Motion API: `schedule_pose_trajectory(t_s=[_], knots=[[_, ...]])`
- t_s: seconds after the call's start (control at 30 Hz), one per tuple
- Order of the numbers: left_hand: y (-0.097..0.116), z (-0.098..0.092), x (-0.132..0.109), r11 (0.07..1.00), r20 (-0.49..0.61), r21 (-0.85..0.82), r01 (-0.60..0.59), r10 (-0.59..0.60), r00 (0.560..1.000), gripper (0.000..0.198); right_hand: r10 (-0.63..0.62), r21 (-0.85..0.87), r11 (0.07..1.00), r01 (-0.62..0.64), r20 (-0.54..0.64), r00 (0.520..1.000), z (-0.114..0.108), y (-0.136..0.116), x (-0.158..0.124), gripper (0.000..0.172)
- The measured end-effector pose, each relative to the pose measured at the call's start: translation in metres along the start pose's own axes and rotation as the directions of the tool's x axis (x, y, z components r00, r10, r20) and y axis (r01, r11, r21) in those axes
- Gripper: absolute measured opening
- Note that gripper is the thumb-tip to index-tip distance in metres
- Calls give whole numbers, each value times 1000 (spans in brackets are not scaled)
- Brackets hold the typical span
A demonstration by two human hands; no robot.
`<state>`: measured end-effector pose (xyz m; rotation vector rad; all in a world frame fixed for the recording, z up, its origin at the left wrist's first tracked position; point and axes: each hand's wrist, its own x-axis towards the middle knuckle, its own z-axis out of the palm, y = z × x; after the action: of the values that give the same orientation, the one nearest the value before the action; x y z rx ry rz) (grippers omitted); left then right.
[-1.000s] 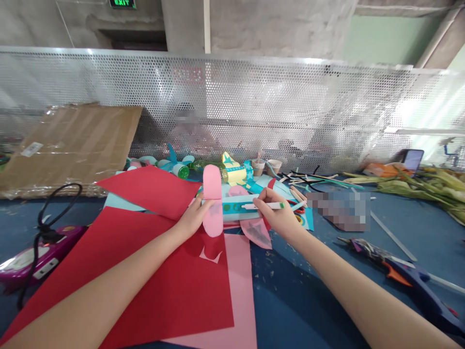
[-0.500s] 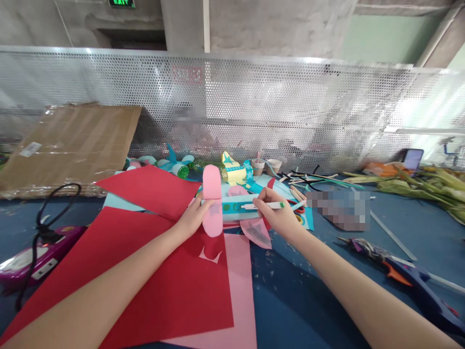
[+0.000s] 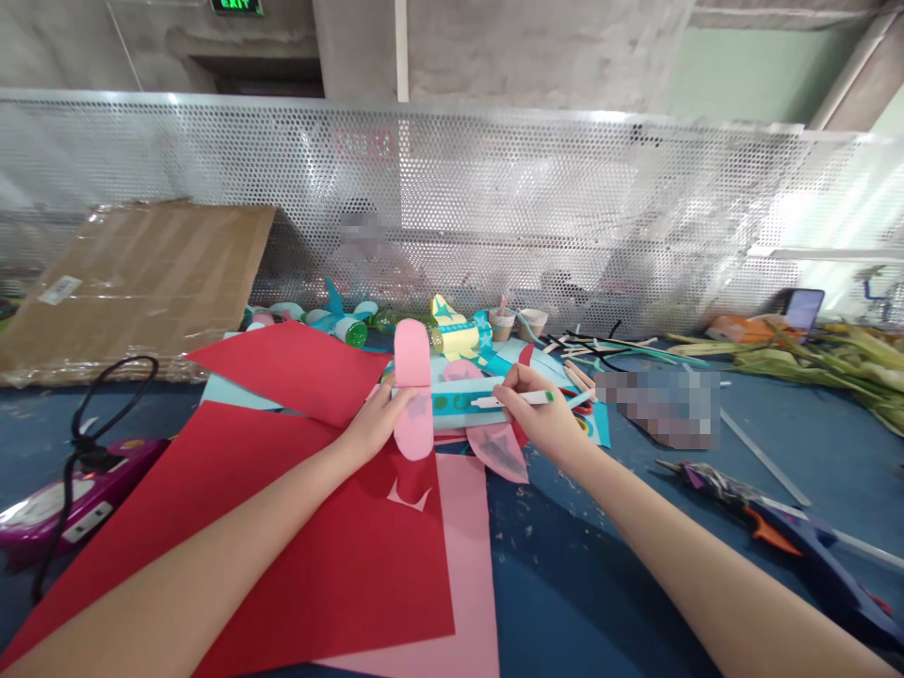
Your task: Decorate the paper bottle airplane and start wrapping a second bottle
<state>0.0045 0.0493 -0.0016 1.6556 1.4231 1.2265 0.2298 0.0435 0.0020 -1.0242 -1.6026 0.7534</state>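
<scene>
My left hand [image 3: 378, 419] is closed on the tail end of a paper model airplane [image 3: 452, 417]. Its body is light blue with a teal band, where green round marks show, and its tail piece [image 3: 412, 353] and wings are pink. A dark star is drawn on the near wing [image 3: 498, 452]. Between the fingers of my right hand [image 3: 537, 414] is a slim white marker [image 3: 487, 402] with a green end. The marker's tip points left and lies at the teal band, by the green marks; whether it touches is too small to tell.
Red sheets [image 3: 339, 556] and a pink sheet [image 3: 472, 565] lie below my left arm. A glue gun [image 3: 783, 532] rests at right, a purple power strip [image 3: 91, 499] at left. Behind stand a yellow model airplane [image 3: 459, 337], paper cups [image 3: 501, 325] and a cardboard sheet [image 3: 155, 282].
The marker and my right hand have shifted very slightly to the right along the teal band. My left hand and the airplane stay in place.
</scene>
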Motion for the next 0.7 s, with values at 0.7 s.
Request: schedule_pose_trajectory(t_s=[0.7], knots=[[-5, 0, 2, 1000, 0, 20, -9, 9, 1000, 34, 4, 38, 999, -5, 27, 1000, 1, 0, -1, 24]])
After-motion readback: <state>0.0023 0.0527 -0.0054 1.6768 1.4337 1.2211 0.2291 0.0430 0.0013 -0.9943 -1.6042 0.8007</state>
